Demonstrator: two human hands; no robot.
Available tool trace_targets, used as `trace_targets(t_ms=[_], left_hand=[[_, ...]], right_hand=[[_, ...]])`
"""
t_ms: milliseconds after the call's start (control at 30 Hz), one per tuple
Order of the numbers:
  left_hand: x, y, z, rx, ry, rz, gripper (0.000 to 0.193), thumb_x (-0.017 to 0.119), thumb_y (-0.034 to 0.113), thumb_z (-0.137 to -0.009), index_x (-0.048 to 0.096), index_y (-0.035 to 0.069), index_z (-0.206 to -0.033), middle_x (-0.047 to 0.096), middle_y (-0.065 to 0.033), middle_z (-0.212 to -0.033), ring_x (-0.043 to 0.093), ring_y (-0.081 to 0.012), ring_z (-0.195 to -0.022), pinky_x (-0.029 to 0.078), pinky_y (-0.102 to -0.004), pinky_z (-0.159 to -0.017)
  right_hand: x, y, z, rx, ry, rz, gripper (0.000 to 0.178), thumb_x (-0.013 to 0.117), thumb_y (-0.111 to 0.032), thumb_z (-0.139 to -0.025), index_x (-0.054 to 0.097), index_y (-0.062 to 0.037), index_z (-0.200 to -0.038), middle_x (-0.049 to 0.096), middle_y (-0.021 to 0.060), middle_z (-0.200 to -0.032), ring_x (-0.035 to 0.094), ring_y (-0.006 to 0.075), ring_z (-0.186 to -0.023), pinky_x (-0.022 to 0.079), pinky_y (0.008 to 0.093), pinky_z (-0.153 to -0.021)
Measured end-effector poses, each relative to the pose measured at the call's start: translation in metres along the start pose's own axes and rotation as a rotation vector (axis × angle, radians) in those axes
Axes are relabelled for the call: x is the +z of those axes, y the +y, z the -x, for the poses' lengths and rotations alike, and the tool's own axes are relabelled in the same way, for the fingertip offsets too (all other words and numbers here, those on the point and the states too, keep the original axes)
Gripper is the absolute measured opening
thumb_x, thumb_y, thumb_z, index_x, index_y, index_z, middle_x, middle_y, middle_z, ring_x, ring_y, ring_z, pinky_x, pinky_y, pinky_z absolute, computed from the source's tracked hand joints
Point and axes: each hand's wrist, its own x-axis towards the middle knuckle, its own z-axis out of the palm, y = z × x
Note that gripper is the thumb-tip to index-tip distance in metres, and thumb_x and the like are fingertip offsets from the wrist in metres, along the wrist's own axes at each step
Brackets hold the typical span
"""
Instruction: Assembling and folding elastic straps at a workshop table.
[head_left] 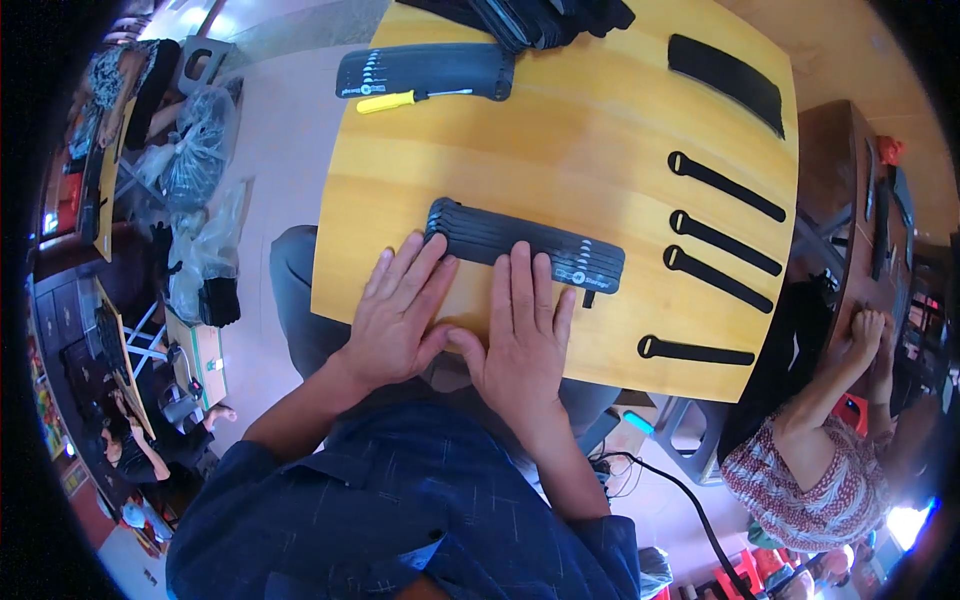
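A stack of flat black strips (510, 240) with white printing at its right end lies on the yellow wooden table (580, 130) in front of me. Its layers are slightly offset, and a small black tab pokes out at the lower right. My left hand (400, 305) rests flat with fingers stretched out, their tips at the stack's near left edge. Likewise flat, my right hand (528, 345) has its fingertips on the stack's near edge around the middle. Both thumbs meet near the table's front edge. Neither hand grips anything.
Several black hook-and-loop straps (710, 355) with looped ends lie at the right. Beyond them is a wide black strip (727, 80). A yellow-handled screwdriver (390, 101) lies against another printed black piece (440, 70); dark fabric pieces (540, 22) are heaped at the far edge. A co-worker (815, 460) sits right.
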Motion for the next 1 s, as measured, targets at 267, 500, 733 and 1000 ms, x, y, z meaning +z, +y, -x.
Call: trace_targets(t_ms=[267, 500, 733, 1000], left_hand=[[0.000, 0.002, 0.008, 0.012, 0.064, 0.011, 0.076, 0.072, 0.033, -0.088, 0.044, 0.003, -0.152, 0.033, -0.0161, -0.164, 0.029, -0.0399, -0.152, 0.027, -0.0588, -0.121], [0.009, 0.000, 0.017, 0.106, 0.175, 0.039, 0.076, 0.072, 0.029, -0.088, 0.041, 0.003, -0.152, 0.030, -0.0188, -0.164, 0.028, -0.0414, -0.152, 0.028, -0.0566, -0.121], [-0.010, 0.016, 0.064, 0.297, 0.334, 0.147, 0.064, 0.070, 0.022, -0.088, 0.048, 0.002, -0.145, 0.045, -0.0225, -0.150, 0.044, -0.0442, -0.138, 0.035, -0.0544, -0.117], [0.017, 0.029, 0.110, 0.319, 0.249, 0.233, 0.053, 0.069, 0.021, -0.090, 0.054, 0.002, -0.138, 0.051, -0.0198, -0.145, 0.047, -0.0408, -0.136, 0.037, -0.0545, -0.115]], right_hand=[[-0.020, 0.028, 0.031, 0.178, 0.062, 0.123, 0.092, 0.063, -0.051, -0.094, 0.026, 0.0002, -0.160, 0.021, 0.0180, -0.169, 0.016, 0.0347, -0.158, 0.012, 0.0608, -0.124], [-0.015, 0.047, 0.050, 0.194, 0.254, 0.129, 0.082, 0.057, -0.045, -0.100, 0.026, 0.0017, -0.159, 0.025, 0.0224, -0.167, 0.020, 0.0383, -0.156, 0.014, 0.0608, -0.123], [-0.053, 0.071, 0.074, 0.248, 0.516, 0.183, 0.070, 0.064, -0.034, -0.098, 0.038, -0.0014, -0.154, 0.035, 0.0230, -0.161, 0.028, 0.0429, -0.152, 0.022, 0.0612, -0.121], [-0.031, 0.089, 0.100, 0.281, 0.371, 0.200, 0.069, 0.067, -0.039, -0.096, 0.045, 0.0000, -0.149, 0.041, 0.0237, -0.157, 0.034, 0.0430, -0.148, 0.027, 0.0595, -0.120]])
